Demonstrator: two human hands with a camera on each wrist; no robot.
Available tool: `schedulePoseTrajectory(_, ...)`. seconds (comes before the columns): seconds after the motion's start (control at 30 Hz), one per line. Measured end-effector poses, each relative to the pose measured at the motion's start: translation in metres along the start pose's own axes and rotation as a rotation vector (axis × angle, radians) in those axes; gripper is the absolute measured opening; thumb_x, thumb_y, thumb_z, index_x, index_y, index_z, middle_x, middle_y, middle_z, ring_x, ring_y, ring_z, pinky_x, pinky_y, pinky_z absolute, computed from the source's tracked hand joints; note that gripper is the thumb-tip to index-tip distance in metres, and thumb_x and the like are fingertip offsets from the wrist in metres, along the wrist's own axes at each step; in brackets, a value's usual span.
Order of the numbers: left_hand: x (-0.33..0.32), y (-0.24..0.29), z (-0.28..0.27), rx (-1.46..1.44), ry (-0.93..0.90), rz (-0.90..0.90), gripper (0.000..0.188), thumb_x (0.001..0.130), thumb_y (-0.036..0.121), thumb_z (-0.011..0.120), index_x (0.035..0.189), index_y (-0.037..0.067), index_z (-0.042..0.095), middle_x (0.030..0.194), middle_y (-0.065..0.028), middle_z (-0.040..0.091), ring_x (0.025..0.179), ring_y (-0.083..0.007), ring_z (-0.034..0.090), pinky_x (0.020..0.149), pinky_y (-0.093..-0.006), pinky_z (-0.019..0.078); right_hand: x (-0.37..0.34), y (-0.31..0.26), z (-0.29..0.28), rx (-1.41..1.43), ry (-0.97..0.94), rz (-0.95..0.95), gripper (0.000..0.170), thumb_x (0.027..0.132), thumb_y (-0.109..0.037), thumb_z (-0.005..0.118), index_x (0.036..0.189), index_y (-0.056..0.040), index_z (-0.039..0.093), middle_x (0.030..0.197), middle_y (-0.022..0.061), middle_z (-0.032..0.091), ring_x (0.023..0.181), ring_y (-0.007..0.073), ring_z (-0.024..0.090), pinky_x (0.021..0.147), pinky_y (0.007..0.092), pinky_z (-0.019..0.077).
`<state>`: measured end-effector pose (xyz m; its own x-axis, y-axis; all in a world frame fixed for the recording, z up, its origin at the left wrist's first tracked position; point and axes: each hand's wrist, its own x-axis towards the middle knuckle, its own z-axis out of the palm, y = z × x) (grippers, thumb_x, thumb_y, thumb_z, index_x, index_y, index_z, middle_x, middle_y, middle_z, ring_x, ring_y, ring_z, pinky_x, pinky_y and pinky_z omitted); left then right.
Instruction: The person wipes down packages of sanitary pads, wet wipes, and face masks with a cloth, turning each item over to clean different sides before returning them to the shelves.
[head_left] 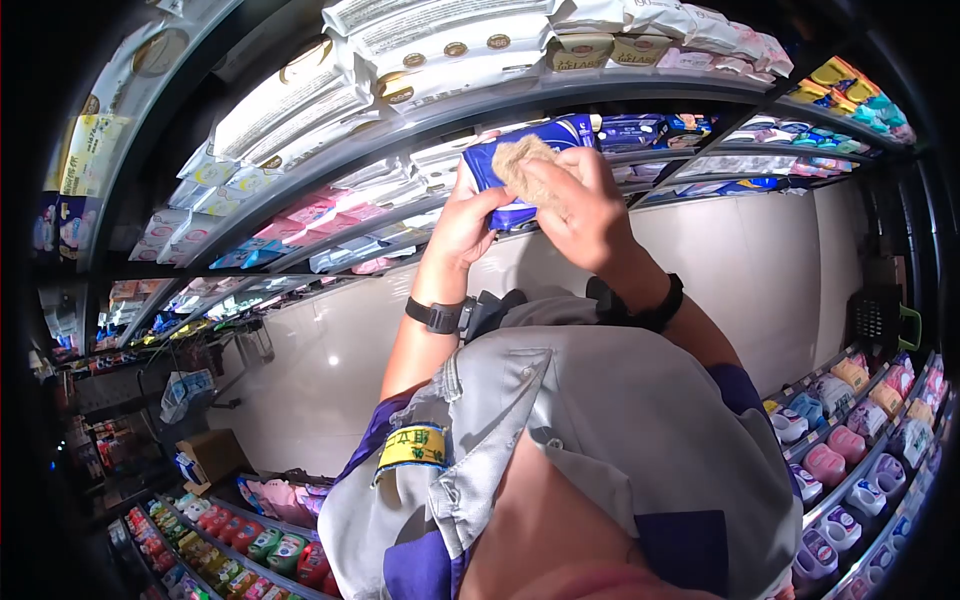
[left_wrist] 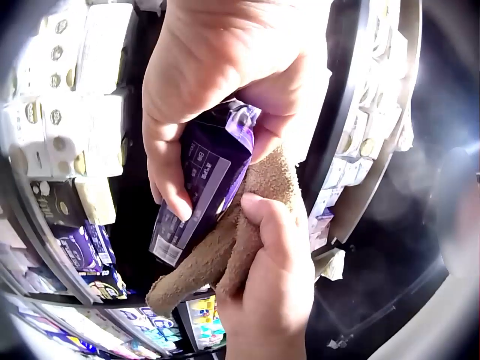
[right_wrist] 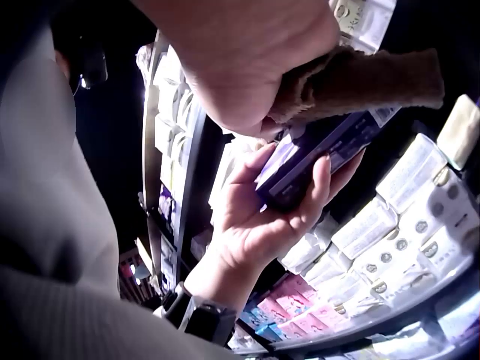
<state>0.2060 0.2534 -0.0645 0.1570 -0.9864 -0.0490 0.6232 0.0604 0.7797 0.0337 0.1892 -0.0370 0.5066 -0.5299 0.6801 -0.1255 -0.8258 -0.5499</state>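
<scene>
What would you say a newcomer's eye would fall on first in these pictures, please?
Most likely the shiny blue-purple package gripped in the left hand, with the tan cloth in the right hand held against it, near the top middle of the head view. Next might come the large white packs shelved above the hands there, then the bright yellow patch on the person's grey top.

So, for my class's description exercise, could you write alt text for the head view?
A person's left hand grips a blue soft pack while their right hand holds a tan cloth over it. Shelves of white and pink packs curve ahead; colourful plastic bottles line the lower corners.
</scene>
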Motion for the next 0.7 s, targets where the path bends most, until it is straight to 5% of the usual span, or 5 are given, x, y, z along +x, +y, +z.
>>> schedulePoseTrajectory(0.17, 0.02, -0.026, 0.026, -0.315, 0.118, -0.193, 0.054, 0.092, 0.006, 0.055, 0.142, 0.012, 0.033, 0.13, -0.019, 0.054, 0.113, -0.0384, 0.062, 0.082, -0.0568, 0.0598, -0.005, 0.037, -0.05, -0.059, -0.087, -0.032, 0.046, 0.069, 0.004, 0.066, 0.113, -0.0067, 0.068, 0.099, 0.0148, 0.054, 0.091, 0.0329, 0.057, 0.08, 0.0394, 0.0491)
schedulePoseTrajectory(0.3, 0.038, -0.046, 0.046, -0.283, 0.266, -0.281, 0.043, 0.095, 0.02, 0.059, 0.132, 0.003, 0.045, 0.122, -0.0227, 0.06, 0.107, -0.038, 0.065, 0.082, -0.0558, 0.0602, -0.015, 0.097, -0.087, -0.205, 0.008, 0.004, 0.056, 0.067, 0.005, 0.067, 0.121, -0.0077, 0.057, 0.099, 0.0145, 0.055, 0.088, 0.0341, 0.055, 0.078, 0.0424, 0.0466)
schedulePoseTrajectory(0.33, 0.042, -0.05, 0.05, -0.283, 0.278, -0.305, 0.048, 0.094, 0.022, 0.062, 0.132, -0.001, 0.045, 0.127, -0.0232, 0.057, 0.115, -0.0415, 0.059, 0.092, -0.0625, 0.053, -0.013, 0.098, -0.096, -0.199, 0.014, 0.065, 0.057, 0.067, 0.005, 0.067, 0.121, -0.0079, 0.056, 0.101, 0.0144, 0.055, 0.089, 0.0341, 0.055, 0.079, 0.0426, 0.047)
schedulePoseTrajectory(0.57, 0.07, -0.077, 0.078, -0.382, 0.275, -0.295, 0.034, 0.098, 0.02, 0.053, 0.12, -0.006, 0.05, 0.113, -0.0206, 0.065, 0.093, -0.0333, 0.069, 0.081, -0.0445, 0.0602, -0.025, 0.083, -0.1, -0.031, -0.207, -0.164, 0.046, 0.064, 0.004, 0.067, 0.106, -0.0154, 0.069, 0.108, 0.0079, 0.055, 0.098, 0.0309, 0.055, 0.084, 0.0404, 0.0478)
schedulePoseTrajectory(0.7, 0.076, -0.1, 0.077, -0.461, 0.269, -0.268, 0.035, 0.097, 0.014, 0.052, 0.123, -0.008, 0.046, 0.113, -0.0246, 0.063, 0.1, -0.0344, 0.068, 0.085, -0.0458, 0.0604, -0.027, 0.115, -0.125, -0.066, -0.186, -0.115, 0.041, 0.065, -0.001, 0.07, 0.102, -0.0191, 0.07, 0.106, 0.0041, 0.056, 0.101, 0.0283, 0.055, 0.085, 0.0391, 0.0464)
